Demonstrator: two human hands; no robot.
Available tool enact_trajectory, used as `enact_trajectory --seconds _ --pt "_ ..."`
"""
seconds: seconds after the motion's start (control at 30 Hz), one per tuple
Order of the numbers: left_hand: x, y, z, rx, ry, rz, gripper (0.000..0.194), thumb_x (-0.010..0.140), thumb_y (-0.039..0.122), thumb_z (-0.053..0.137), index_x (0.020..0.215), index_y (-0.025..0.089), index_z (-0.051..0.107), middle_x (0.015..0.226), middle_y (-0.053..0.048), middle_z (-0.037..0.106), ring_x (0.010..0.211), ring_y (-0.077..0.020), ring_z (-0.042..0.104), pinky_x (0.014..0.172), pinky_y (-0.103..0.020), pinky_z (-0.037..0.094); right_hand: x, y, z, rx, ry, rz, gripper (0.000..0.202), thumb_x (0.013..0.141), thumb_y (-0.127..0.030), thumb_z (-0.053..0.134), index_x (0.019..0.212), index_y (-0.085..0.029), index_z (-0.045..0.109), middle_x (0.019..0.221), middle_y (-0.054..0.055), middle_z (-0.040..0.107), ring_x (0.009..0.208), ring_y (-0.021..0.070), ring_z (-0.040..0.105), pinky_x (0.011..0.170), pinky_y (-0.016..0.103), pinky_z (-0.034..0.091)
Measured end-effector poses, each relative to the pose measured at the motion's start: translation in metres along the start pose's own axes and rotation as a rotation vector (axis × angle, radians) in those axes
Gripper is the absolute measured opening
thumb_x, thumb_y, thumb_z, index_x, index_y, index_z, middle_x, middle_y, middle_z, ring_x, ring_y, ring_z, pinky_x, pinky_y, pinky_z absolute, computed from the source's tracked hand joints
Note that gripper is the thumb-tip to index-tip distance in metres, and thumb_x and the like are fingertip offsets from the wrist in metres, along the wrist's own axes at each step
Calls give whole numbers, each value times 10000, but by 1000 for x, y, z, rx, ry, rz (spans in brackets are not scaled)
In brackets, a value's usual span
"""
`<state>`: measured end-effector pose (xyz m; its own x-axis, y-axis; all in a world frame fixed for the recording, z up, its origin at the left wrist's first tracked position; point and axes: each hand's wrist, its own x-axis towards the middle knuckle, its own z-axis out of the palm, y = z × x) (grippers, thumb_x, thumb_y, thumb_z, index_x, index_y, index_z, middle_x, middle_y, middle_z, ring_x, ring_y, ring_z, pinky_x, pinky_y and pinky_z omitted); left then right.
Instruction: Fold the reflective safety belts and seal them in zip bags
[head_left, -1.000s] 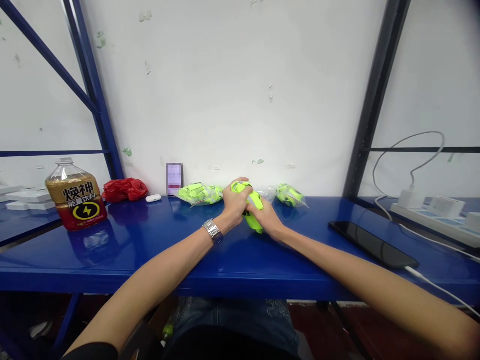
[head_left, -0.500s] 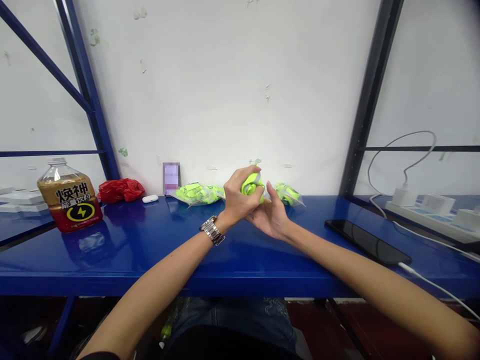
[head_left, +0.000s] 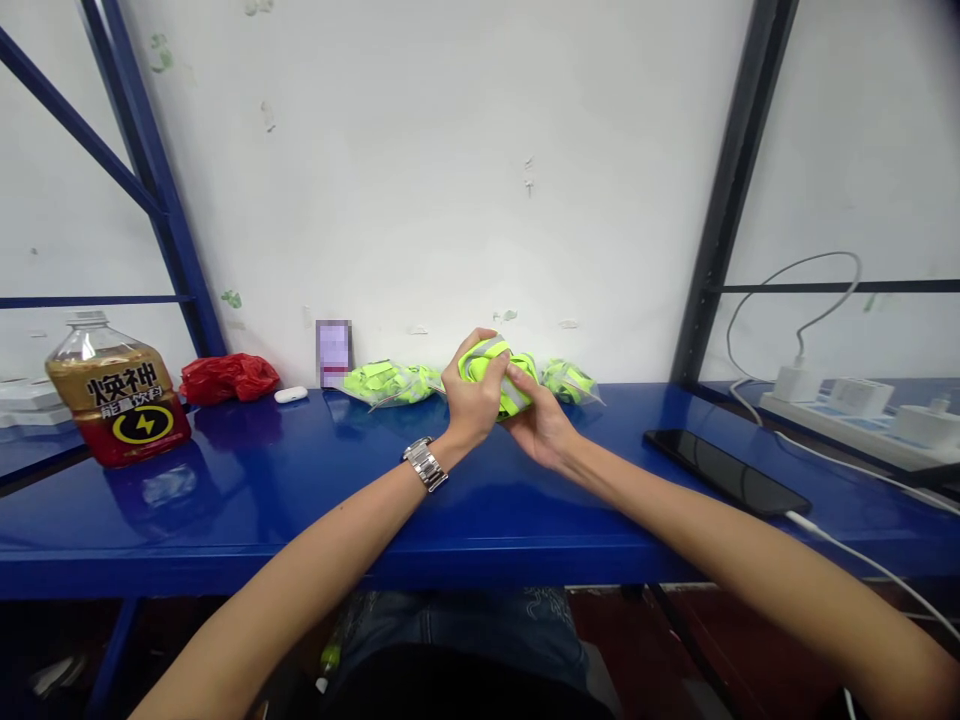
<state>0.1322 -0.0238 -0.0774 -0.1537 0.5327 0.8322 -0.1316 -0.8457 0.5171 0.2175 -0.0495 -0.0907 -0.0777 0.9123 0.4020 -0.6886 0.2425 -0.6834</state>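
A rolled neon-yellow cloth with grey reflective stripes (head_left: 484, 358) is held above the blue table (head_left: 315, 500). My left hand (head_left: 474, 395), with a metal watch at the wrist, wraps round its left side. On the lower right side of the cloth, my right hand (head_left: 544, 420) is closed with the thumb pressed on it. Behind the hands, a clear bag of similar yellow cloth (head_left: 394, 383) lies to the left and another bag (head_left: 570, 382) to the right, both near the wall.
A large drink bottle (head_left: 124, 395), a red plastic bag (head_left: 229, 379), a white case (head_left: 291, 395) and an upright phone-like screen (head_left: 334, 352) stand left. Right are a black phone (head_left: 726, 472) on a cable and a power strip (head_left: 862, 430).
My right hand has closed from an open palm onto the cloth. More of the cloth shows between the hands. The view has shifted slightly.
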Motion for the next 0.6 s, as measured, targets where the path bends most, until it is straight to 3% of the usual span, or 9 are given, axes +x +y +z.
enact_trajectory --seconds 0.2,0.3,0.47,0.6 --pt "1 6 -8 71 -126 47 249 847 352 607 1061 226 590 935 -19 655 850 -165 618 827 -328 491 0 -7 3 -2 3 -89 262 668 -228 774 914 -211 686 946 -14 706 900 166 612 787 272 501" --pt "-1 4 -9 -30 -189 3 312 855 385 603 1121 228 561 1028 -32 640 920 -180 613 852 -331 488 1 -11 2 -2 3 -91 282 664 -210 770 933 -206 684 946 -8 705 912 176 621 814 288 504" --pt "-4 1 -3 -176 -190 -71 374 879 434 572 1193 233 542 1273 -64 548 1129 -224 555 974 -366 448 2 -14 -3 31 -10 -24 305 675 -232 758 967 -223 671 965 -5 711 933 194 636 807 303 518" --pt "-5 -4 -4 -295 -259 -109 494 902 472 522 1338 258 429 1301 -80 540 1164 -240 546 985 -405 455 1 -13 -4 34 -77 23 349 680 -216 747 1015 -243 652 1002 -1 711 978 217 635 826 339 526"
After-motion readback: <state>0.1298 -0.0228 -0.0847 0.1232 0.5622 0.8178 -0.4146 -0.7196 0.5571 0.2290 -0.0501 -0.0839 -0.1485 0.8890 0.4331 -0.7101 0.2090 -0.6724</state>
